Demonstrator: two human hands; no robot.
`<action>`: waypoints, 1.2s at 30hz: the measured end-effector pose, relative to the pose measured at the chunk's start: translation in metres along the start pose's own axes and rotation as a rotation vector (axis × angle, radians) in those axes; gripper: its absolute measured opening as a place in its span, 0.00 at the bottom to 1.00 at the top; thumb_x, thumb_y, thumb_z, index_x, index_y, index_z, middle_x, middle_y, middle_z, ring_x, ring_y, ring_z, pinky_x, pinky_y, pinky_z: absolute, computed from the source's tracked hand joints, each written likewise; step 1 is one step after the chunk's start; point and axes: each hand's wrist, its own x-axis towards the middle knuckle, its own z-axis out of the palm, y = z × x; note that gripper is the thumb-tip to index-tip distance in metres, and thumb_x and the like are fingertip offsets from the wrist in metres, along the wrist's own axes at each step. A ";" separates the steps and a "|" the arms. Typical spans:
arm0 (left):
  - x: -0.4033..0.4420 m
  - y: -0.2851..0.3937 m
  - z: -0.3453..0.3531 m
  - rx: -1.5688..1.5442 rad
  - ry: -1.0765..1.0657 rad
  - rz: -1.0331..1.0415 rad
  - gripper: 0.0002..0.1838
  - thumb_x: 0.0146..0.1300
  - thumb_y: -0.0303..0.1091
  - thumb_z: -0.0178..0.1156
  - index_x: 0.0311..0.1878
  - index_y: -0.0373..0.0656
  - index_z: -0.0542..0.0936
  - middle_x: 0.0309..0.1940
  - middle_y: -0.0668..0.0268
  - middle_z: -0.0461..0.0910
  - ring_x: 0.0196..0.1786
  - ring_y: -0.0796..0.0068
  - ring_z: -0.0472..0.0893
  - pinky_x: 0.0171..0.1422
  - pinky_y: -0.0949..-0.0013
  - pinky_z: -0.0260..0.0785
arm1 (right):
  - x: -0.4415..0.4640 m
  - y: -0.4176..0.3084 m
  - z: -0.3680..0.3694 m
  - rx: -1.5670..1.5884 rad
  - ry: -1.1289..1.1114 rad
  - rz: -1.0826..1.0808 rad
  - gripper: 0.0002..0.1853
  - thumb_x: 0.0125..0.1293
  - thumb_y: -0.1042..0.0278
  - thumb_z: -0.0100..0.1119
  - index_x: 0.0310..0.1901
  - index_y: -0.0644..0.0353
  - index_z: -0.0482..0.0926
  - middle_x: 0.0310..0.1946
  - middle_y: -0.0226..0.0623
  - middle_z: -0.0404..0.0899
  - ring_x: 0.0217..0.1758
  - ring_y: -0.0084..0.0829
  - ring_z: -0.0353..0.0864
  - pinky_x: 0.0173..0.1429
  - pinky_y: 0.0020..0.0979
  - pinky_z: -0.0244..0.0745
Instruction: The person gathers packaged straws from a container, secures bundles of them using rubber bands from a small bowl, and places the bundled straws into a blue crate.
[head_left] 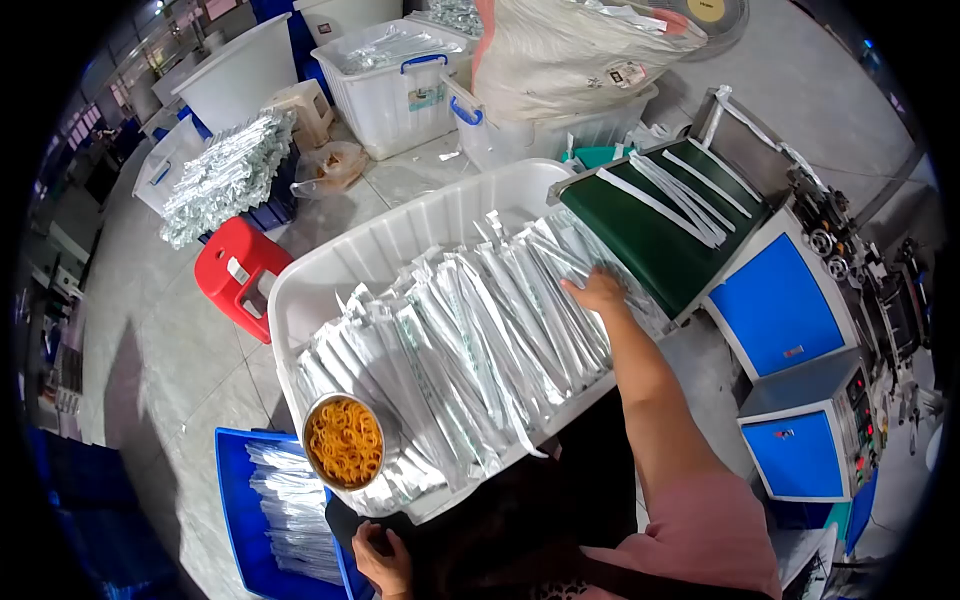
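Observation:
A large white tub (335,260) is filled with long silvery-white wrapped packets (470,340) lying side by side. My right hand (598,292) rests on the packets at the tub's right end, thumb and fingers apart, beside the green conveyor belt (650,240). My left hand (382,560) is low at the bottom edge, near the tub's front corner, with its fingers curled; what they hold, if anything, is hidden. On the packets at the left front stands a round metal tin (345,441) full of orange rings or bands.
A red stool (235,265) stands left of the tub, and a blue bin (232,500) of packets below it. Behind are white bins (385,105) and a large sack (560,70). A machine with blue panels (780,300) stands at the right.

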 end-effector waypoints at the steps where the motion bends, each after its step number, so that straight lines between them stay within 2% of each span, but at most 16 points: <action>1: -0.003 -0.006 -0.005 0.008 -0.016 -0.023 0.19 0.48 0.25 0.58 0.46 0.38 0.69 0.30 0.60 0.73 0.31 0.65 0.75 0.36 0.67 0.68 | -0.011 -0.009 -0.007 -0.023 -0.183 -0.028 0.52 0.50 0.27 0.45 0.63 0.69 0.50 0.61 0.49 0.59 0.64 0.42 0.59 0.64 0.45 0.55; 2: -0.006 -0.012 -0.014 0.019 -0.043 -0.043 0.18 0.49 0.24 0.58 0.46 0.37 0.70 0.30 0.61 0.73 0.29 0.68 0.74 0.34 0.70 0.67 | -0.024 -0.016 -0.004 -0.044 -0.374 -0.050 0.52 0.50 0.28 0.46 0.63 0.69 0.52 0.57 0.52 0.64 0.61 0.43 0.64 0.62 0.41 0.60; 3: 0.018 0.001 0.007 0.040 -0.042 -0.021 0.18 0.49 0.24 0.58 0.46 0.37 0.70 0.30 0.61 0.73 0.29 0.68 0.74 0.34 0.70 0.67 | -0.001 -0.026 0.003 -0.013 -0.380 -0.050 0.52 0.50 0.28 0.46 0.63 0.69 0.52 0.57 0.52 0.64 0.61 0.43 0.64 0.62 0.41 0.60; 5: 0.024 0.010 0.007 0.129 -0.064 -0.096 0.16 0.47 0.25 0.58 0.42 0.37 0.71 0.26 0.61 0.73 0.31 0.63 0.74 0.36 0.65 0.67 | -0.027 -0.040 0.024 0.022 -0.174 -0.127 0.52 0.44 0.28 0.53 0.59 0.71 0.59 0.53 0.54 0.68 0.57 0.44 0.68 0.60 0.37 0.63; 9: 0.023 0.009 0.017 0.168 -0.034 0.018 0.14 0.45 0.24 0.58 0.39 0.38 0.72 0.23 0.61 0.71 0.28 0.62 0.72 0.34 0.63 0.66 | -0.035 -0.020 0.031 0.176 -0.070 -0.172 0.53 0.37 0.34 0.64 0.57 0.71 0.61 0.53 0.54 0.68 0.57 0.45 0.68 0.60 0.35 0.63; 11: 0.024 0.013 0.011 0.139 -0.073 -0.030 0.14 0.45 0.24 0.57 0.38 0.38 0.72 0.23 0.61 0.70 0.28 0.62 0.72 0.34 0.63 0.66 | -0.028 -0.014 0.031 0.353 -0.142 -0.128 0.53 0.33 0.44 0.70 0.58 0.72 0.60 0.53 0.55 0.67 0.58 0.46 0.67 0.60 0.32 0.62; 12: 0.025 0.013 0.014 0.129 -0.065 -0.021 0.13 0.45 0.24 0.58 0.38 0.39 0.72 0.23 0.62 0.71 0.28 0.62 0.72 0.34 0.63 0.66 | -0.029 -0.021 0.012 0.401 -0.326 -0.131 0.54 0.32 0.51 0.72 0.60 0.71 0.56 0.55 0.55 0.65 0.60 0.44 0.65 0.62 0.30 0.61; 17: 0.023 0.013 0.015 0.065 -0.008 -0.014 0.11 0.45 0.24 0.58 0.35 0.40 0.73 0.21 0.63 0.71 0.25 0.64 0.73 0.29 0.65 0.66 | -0.070 -0.061 0.028 0.339 -0.153 -0.277 0.53 0.35 0.56 0.70 0.62 0.68 0.52 0.58 0.56 0.61 0.62 0.45 0.62 0.63 0.32 0.59; 21: 0.016 0.001 0.010 0.003 -0.021 -0.018 0.08 0.48 0.25 0.59 0.34 0.40 0.74 0.23 0.62 0.74 0.24 0.64 0.75 0.29 0.67 0.68 | -0.078 -0.075 0.018 0.315 -0.237 -0.144 0.54 0.36 0.59 0.67 0.65 0.64 0.47 0.57 0.55 0.62 0.61 0.44 0.63 0.61 0.32 0.62; 25: 0.006 0.022 -0.003 -0.181 0.050 0.005 0.07 0.49 0.23 0.59 0.33 0.40 0.74 0.22 0.63 0.74 0.21 0.70 0.75 0.25 0.71 0.66 | -0.056 -0.053 0.019 0.527 -0.254 -0.139 0.49 0.35 0.62 0.66 0.62 0.66 0.54 0.56 0.53 0.66 0.61 0.43 0.64 0.62 0.30 0.61; 27: 0.007 0.042 -0.005 -0.256 0.055 -0.050 0.07 0.49 0.22 0.59 0.32 0.40 0.74 0.21 0.64 0.73 0.20 0.72 0.74 0.24 0.72 0.66 | -0.047 -0.043 0.011 0.514 -0.120 -0.135 0.42 0.36 0.65 0.65 0.58 0.67 0.61 0.53 0.53 0.68 0.58 0.43 0.67 0.60 0.29 0.62; 29: 0.004 0.056 -0.006 -0.344 -0.012 0.118 0.06 0.50 0.22 0.59 0.32 0.39 0.74 0.21 0.65 0.74 0.20 0.76 0.74 0.23 0.76 0.65 | -0.047 -0.025 -0.006 0.781 -0.147 -0.290 0.35 0.39 0.66 0.64 0.53 0.67 0.67 0.49 0.49 0.72 0.54 0.39 0.71 0.58 0.29 0.63; 30: -0.001 0.056 0.004 -0.496 -0.104 0.006 0.06 0.50 0.23 0.59 0.32 0.39 0.74 0.21 0.65 0.74 0.22 0.78 0.75 0.27 0.78 0.67 | -0.062 -0.023 -0.020 0.776 -0.155 -0.287 0.35 0.39 0.66 0.64 0.53 0.67 0.67 0.49 0.49 0.72 0.54 0.39 0.71 0.58 0.29 0.63; 32: 0.014 0.090 0.016 -0.627 -0.244 -0.116 0.08 0.50 0.23 0.60 0.34 0.37 0.74 0.22 0.67 0.74 0.24 0.80 0.75 0.34 0.77 0.69 | -0.089 -0.022 -0.057 1.215 -0.532 -0.107 0.27 0.42 0.67 0.63 0.48 0.65 0.73 0.43 0.44 0.76 0.49 0.34 0.73 0.55 0.32 0.65; 34: 0.045 0.119 0.043 -1.083 -0.555 -0.221 0.15 0.52 0.22 0.61 0.43 0.37 0.71 0.31 0.70 0.73 0.35 0.79 0.75 0.39 0.76 0.69 | -0.099 -0.018 -0.053 1.223 -0.550 -0.074 0.25 0.42 0.68 0.64 0.46 0.64 0.74 0.41 0.42 0.77 0.48 0.33 0.74 0.54 0.33 0.66; 36: 0.074 0.146 0.076 -1.350 -0.813 -0.456 0.27 0.51 0.30 0.64 0.54 0.33 0.66 0.41 0.60 0.73 0.46 0.72 0.74 0.52 0.71 0.66 | -0.122 -0.010 -0.033 1.307 -0.622 -0.089 0.25 0.42 0.68 0.66 0.46 0.63 0.74 0.40 0.40 0.77 0.48 0.32 0.74 0.53 0.33 0.67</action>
